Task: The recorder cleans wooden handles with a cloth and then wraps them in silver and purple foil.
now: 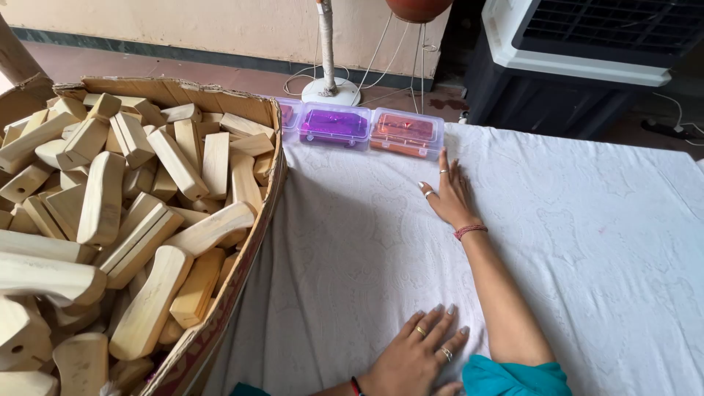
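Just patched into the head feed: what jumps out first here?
A big cardboard box heaped with pale wooden blocks fills the left side. Both hands, left hand near and right hand farther out, lie flat on the white cloth, near small clear plastic boxes at its far edge.

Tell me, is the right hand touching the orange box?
Apart. The head view shows white cloth between the right hand and the orange box.
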